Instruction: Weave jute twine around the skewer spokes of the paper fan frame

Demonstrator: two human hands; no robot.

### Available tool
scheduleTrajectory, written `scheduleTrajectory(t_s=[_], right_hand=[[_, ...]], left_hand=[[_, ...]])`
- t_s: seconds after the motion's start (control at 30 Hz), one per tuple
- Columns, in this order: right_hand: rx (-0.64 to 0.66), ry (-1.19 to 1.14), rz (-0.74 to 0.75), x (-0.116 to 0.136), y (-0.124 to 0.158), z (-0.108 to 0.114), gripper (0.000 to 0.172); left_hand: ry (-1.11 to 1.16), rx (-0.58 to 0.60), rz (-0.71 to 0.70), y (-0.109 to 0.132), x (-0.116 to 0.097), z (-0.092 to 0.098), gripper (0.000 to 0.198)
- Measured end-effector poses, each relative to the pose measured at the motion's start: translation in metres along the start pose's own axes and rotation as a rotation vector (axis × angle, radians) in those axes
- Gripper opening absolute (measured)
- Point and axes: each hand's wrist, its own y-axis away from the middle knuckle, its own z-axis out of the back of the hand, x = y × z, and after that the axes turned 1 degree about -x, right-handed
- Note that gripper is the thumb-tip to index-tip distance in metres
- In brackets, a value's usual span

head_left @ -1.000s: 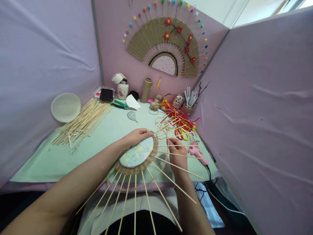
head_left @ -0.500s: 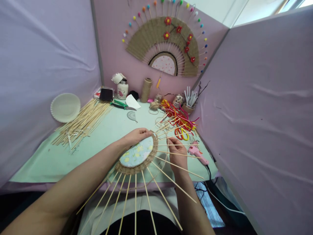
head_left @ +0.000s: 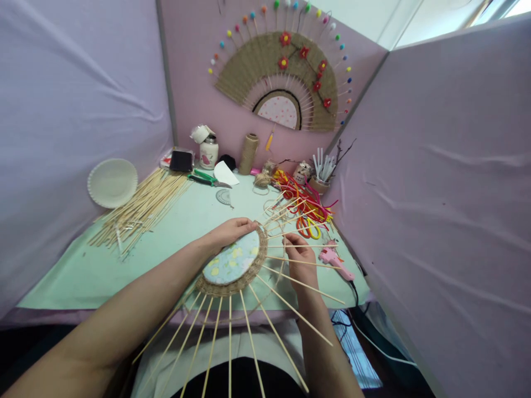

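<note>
My left hand [head_left: 235, 231] is closed on the upper edge of a half-round woven fan [head_left: 234, 260]. Its centre is blue floral fabric with yellow spots, edged by a brown twine band [head_left: 264, 255]. Thin bamboo sticks [head_left: 251, 342] fan out from the band, to the right and down over my lap. Among the right-hand sticks, my right hand [head_left: 300, 257] pinches a strand of jute twine [head_left: 285, 252]. The twine loops loosely beneath the fan, across the lower sticks. My right fingertips are partly hidden behind a stick.
Loose bamboo sticks [head_left: 145, 204] lie at the left beside a white plate [head_left: 112, 183]. Green-handled pliers [head_left: 205, 178], a protractor [head_left: 223, 196] and a twine roll [head_left: 249, 154] are at the back. Scissors [head_left: 307, 227], red pipe cleaners [head_left: 305, 193] and a pink glue gun [head_left: 335, 262] lie right.
Both hands and the fan stay almost in place. The twine loop near my right wrist has shifted and hangs a little differently; the camera view has tilted slightly.
</note>
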Motion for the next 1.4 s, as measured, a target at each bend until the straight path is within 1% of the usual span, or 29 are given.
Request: scheduleTrajectory(t_s=[0.1,0.17,0.23,0.33,0.43,0.5,0.6,0.7,0.8,0.87,0.9,0.97,1.03,1.1,1.17,1.27,1.33,1.4], right_hand=[[-0.041,0.073,0.035,0.000,-0.004,0.006,0.028],[-0.075,0.146,0.084,0.001,-0.009,0.016,0.029],[-0.107,0.204,0.126,0.003,-0.015,0.032,0.030],[-0.185,0.286,0.167,0.008,-0.024,0.062,0.033],[-0.278,0.350,0.140,0.014,-0.028,0.086,0.034],[-0.316,0.362,0.108,0.016,-0.029,0.094,0.034],[-0.313,0.380,0.103,0.016,-0.032,0.098,0.040],[-0.251,0.460,0.121,0.012,-0.040,0.105,0.047],[-0.217,0.583,0.114,0.009,-0.049,0.115,0.046],[-0.206,0.609,0.091,0.010,-0.053,0.116,0.046],[-0.188,0.602,0.087,0.012,-0.054,0.114,0.047],[-0.108,0.565,0.119,0.016,-0.058,0.101,0.045],[0.020,0.523,0.183,0.019,-0.063,0.078,0.041],[0.134,0.465,0.197,0.020,-0.071,0.050,0.038],[0.230,0.377,0.122,0.017,-0.082,0.022,0.039],[0.366,0.339,0.015,0.009,-0.097,-0.014,0.054],[0.423,0.336,-0.030,0.005,-0.106,-0.032,0.062],[0.446,0.328,-0.049,0.001,-0.114,-0.044,0.063]], left_hand=[[0.070,0.006,0.031,-0.002,0.001,0.005,0.054],[0.142,0.001,0.048,-0.005,0.001,0.011,0.052],[0.226,-0.025,0.037,-0.009,0.001,0.017,0.050],[0.338,-0.119,-0.017,-0.012,-0.001,0.025,0.043],[0.418,-0.182,-0.033,-0.014,-0.002,0.029,0.035],[0.448,-0.188,-0.028,-0.015,-0.001,0.028,0.031],[0.452,-0.177,-0.021,-0.016,0.002,0.026,0.030],[0.426,-0.158,-0.010,-0.015,0.003,0.024,0.032],[0.408,-0.156,-0.024,-0.013,0.002,0.023,0.038],[0.384,-0.149,-0.041,-0.012,0.000,0.022,0.042],[0.366,-0.140,-0.050,-0.011,0.000,0.021,0.044],[0.326,-0.114,-0.057,-0.009,-0.001,0.020,0.048],[0.295,-0.093,-0.051,-0.008,-0.002,0.019,0.051],[0.281,-0.083,-0.039,-0.006,-0.003,0.019,0.051],[0.284,-0.069,-0.034,-0.005,-0.004,0.019,0.050],[0.304,-0.056,-0.047,-0.004,-0.004,0.018,0.049],[0.313,-0.054,-0.063,-0.004,-0.004,0.019,0.049],[0.318,-0.047,-0.076,-0.004,-0.005,0.019,0.048]])
